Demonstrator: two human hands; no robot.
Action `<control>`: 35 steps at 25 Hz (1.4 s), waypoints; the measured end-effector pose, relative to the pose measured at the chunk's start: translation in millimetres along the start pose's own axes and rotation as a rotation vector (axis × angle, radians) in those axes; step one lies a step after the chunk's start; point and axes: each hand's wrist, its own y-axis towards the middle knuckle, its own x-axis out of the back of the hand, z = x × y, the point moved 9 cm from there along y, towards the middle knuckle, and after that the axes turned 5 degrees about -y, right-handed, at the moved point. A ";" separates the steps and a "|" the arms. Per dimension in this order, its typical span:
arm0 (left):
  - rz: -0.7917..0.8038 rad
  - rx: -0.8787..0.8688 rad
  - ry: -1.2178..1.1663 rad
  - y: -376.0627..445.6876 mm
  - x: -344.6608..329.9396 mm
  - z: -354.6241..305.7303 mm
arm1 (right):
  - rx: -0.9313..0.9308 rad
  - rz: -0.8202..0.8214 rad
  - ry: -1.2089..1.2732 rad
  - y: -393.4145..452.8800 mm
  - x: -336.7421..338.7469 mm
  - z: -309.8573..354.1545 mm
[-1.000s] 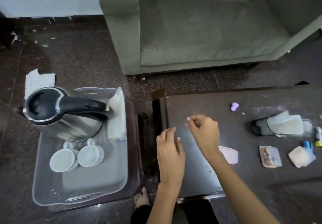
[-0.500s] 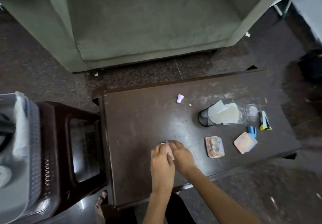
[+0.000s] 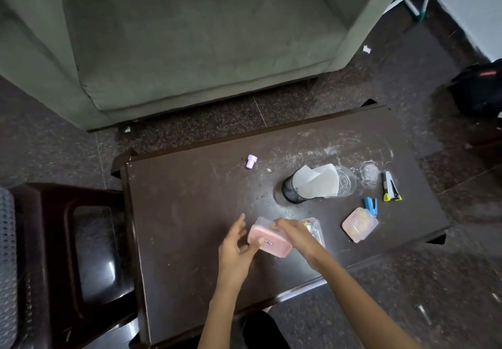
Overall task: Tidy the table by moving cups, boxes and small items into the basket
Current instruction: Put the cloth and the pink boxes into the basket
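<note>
A single head-worn wide-angle camera is looking steeply down from above the near edge of the dark brown wooden worktop (image 3: 190,213), facing forward toward the grey-green upholstered sofa (image 3: 190,36) across a strip of speckled dark floor (image 3: 394,77). Both forearms are entering from the bottom edge, close beneath the lens; straight lines are bowing at the margins.

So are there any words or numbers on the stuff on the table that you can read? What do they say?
None can be read.
Pink box, held by the left hand and right hand: a small dark label on its side, too blurred to read.
Pink-lidded box: no text visible.
Yellow-and-black item and blue stapler: no readable markings.
</note>
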 end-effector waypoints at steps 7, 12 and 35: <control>-0.166 0.037 -0.130 8.4 -8.1 2.0 | 0.010 -0.436 0.059 5.2 53.4 -35.1; -0.296 0.122 -0.123 4.7 -7.4 17.6 | 0.009 -0.635 -0.679 11.3 64.5 -59.5; -0.552 0.016 -0.496 -60.9 208.0 -23.9 | 0.249 0.080 -0.103 -33.2 -104.6 96.1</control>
